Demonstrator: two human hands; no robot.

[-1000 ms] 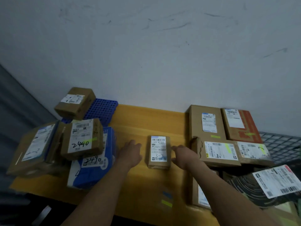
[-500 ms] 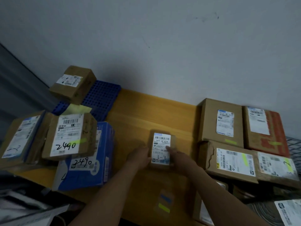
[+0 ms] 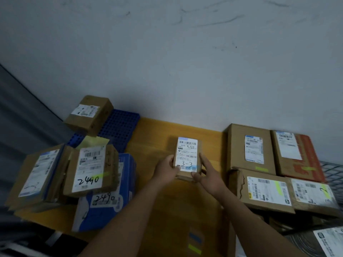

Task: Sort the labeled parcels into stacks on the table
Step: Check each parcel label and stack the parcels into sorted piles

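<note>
A small brown parcel (image 3: 187, 154) with a white label marked "3-3" is at the middle of the yellow wooden table (image 3: 157, 138). My left hand (image 3: 166, 170) grips its left side and my right hand (image 3: 207, 173) grips its right side and near corner. On the left, a brown box marked "2490" (image 3: 91, 169) lies on a blue box (image 3: 105, 199) also marked "2490". On the right lie several labeled brown boxes, among them a large one (image 3: 248, 147) by the wall and a torn one (image 3: 263, 190) in front of it.
A blue grid crate (image 3: 118, 127) at the back left carries a small brown box (image 3: 89, 114). A tilted box (image 3: 35, 177) leans at the far left edge. A wire rack (image 3: 332, 173) stands on the right. The grey wall runs behind the table.
Both hands have closed in from beside the small parcel to hold it from either side. The camera has shifted closer and a little left.
</note>
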